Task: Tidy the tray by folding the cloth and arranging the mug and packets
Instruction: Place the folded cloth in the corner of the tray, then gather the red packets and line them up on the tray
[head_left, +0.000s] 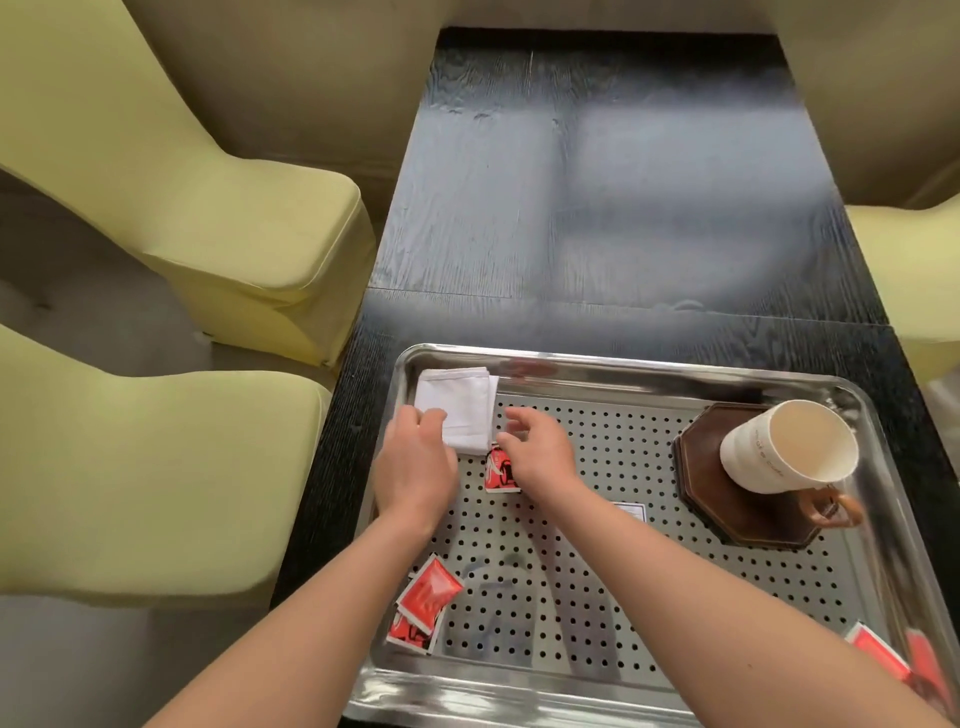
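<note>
Soft daylight glares off the dark table (597, 208) and steel tray (623, 369); wide-angle edges bend, slightly blurred

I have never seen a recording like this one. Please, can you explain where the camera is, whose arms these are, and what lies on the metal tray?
There is no machine here. A person wears one camera on the head, so you look down along that person's own bare arms. The left hand touches the folded white cloth, which lies in the far left corner of the steel tray. The right hand hovers beside the cloth, its fingers loosely curved, holding nothing that I can see. A mug sits on a brown coaster at the right. Red packets are scattered over the tray, which rests on a dark table.
</note>
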